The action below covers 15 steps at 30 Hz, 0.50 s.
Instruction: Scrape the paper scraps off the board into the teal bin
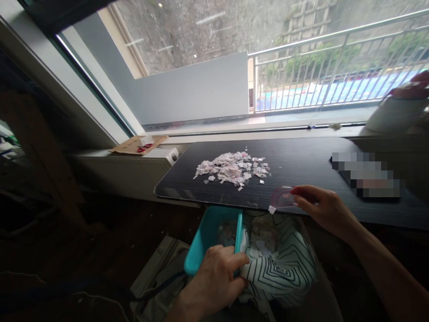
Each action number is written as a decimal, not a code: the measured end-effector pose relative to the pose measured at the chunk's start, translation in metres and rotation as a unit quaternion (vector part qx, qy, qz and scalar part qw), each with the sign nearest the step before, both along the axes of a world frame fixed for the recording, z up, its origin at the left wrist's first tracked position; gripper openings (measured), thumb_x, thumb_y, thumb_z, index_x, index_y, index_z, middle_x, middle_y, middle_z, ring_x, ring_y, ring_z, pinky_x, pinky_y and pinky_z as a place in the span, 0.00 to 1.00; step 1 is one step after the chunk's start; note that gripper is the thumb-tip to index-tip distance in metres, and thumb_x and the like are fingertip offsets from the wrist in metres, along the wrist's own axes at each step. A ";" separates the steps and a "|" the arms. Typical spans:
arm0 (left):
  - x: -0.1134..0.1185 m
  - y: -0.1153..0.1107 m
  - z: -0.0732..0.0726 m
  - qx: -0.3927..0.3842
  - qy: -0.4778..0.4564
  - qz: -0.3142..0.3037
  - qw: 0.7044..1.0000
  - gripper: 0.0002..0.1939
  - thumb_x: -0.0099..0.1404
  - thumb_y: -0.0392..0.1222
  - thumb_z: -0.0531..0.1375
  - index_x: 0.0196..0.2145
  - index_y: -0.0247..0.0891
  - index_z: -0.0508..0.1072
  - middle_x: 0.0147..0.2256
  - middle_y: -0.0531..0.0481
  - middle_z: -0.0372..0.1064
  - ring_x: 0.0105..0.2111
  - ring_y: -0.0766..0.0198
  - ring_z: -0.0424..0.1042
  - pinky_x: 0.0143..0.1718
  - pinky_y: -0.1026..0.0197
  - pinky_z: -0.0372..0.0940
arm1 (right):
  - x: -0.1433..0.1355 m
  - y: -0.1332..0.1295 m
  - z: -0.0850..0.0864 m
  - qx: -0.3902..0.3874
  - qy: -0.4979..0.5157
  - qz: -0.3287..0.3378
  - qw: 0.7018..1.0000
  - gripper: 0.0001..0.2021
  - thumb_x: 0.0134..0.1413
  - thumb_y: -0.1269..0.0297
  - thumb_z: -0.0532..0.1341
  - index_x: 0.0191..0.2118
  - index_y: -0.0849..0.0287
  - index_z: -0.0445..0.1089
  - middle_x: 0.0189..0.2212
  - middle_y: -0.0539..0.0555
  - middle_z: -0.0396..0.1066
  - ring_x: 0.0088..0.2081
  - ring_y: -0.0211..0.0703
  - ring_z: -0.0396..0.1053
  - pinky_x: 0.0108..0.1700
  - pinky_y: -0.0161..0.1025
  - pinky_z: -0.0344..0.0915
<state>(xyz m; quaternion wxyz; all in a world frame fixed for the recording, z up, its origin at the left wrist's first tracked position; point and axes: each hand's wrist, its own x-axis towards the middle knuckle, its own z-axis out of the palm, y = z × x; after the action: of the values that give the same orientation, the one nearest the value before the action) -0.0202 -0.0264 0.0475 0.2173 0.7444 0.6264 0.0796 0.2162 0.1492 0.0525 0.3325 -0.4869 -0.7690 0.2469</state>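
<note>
On the black tabletop [301, 156] lies a heap of small paper scraps [231, 167]. My right hand [318, 205] pinches a clear plastic piece with red curved lines [283, 197] near the table's front edge, a white scrap [271, 209] beside it. Below the edge, my left hand [221, 277] is over the near side of a turquoise bin [196, 250], thumb and fingers bent around its right wall and the patterned cloth [284, 273]. Scraps lie in the bin and on the cloth.
A blurred-out object [368, 176] lies at the table's right. Red-handled scissors [145, 147] rest on a brown envelope [127, 145] at the left, by a radiator [164, 154]. A white container [395, 109] stands on the window sill.
</note>
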 end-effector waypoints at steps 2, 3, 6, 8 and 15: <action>0.001 0.001 0.000 -0.001 0.005 -0.004 1.000 0.04 0.54 0.34 0.57 0.29 0.41 0.69 0.26 0.55 0.63 0.30 0.63 0.64 0.34 0.62 0.52 | 0.002 -0.002 0.002 0.001 0.009 -0.001 1.000 0.12 0.49 0.58 0.59 0.36 0.58 0.75 0.30 0.52 0.77 0.31 0.42 0.73 0.34 0.37 0.68; 0.001 0.002 0.000 -0.003 0.005 -0.005 1.000 0.04 0.54 0.34 0.57 0.29 0.41 0.69 0.26 0.55 0.63 0.30 0.63 0.64 0.33 0.62 0.52 | 0.003 -0.003 0.003 0.004 0.013 -0.003 1.000 0.13 0.49 0.58 0.59 0.36 0.58 0.75 0.30 0.53 0.77 0.31 0.43 0.73 0.35 0.37 0.68; 0.001 0.001 0.001 -0.005 0.006 -0.002 1.000 0.03 0.55 0.35 0.57 0.29 0.41 0.69 0.26 0.54 0.64 0.30 0.63 0.64 0.34 0.62 0.53 | 0.001 -0.002 0.001 0.008 0.010 -0.002 1.000 0.12 0.50 0.58 0.59 0.37 0.58 0.75 0.29 0.52 0.77 0.30 0.43 0.73 0.35 0.37 0.68; 0.002 0.001 0.002 -0.007 0.011 -0.003 1.000 0.03 0.55 0.35 0.57 0.29 0.41 0.69 0.26 0.54 0.64 0.30 0.63 0.65 0.34 0.62 0.53 | 0.000 -0.002 0.000 0.009 0.003 0.001 1.000 0.12 0.49 0.59 0.59 0.36 0.57 0.75 0.29 0.52 0.77 0.29 0.42 0.73 0.32 0.36 0.68; 0.011 0.014 0.007 -0.006 0.061 -0.089 0.994 0.04 0.58 0.40 0.60 0.33 0.41 0.72 0.28 0.53 0.66 0.30 0.60 0.65 0.35 0.60 0.56 | -0.009 0.017 -0.004 0.045 0.036 -0.031 0.998 0.15 0.50 0.56 0.60 0.40 0.57 0.76 0.27 0.52 0.75 0.28 0.41 0.71 0.31 0.36 0.66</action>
<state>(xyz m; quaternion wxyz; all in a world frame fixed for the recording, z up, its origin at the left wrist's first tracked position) -0.0089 -0.0120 0.0545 0.1893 0.7993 0.5702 0.0105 0.2074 0.1666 0.0486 0.3891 -0.4856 -0.7517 0.2187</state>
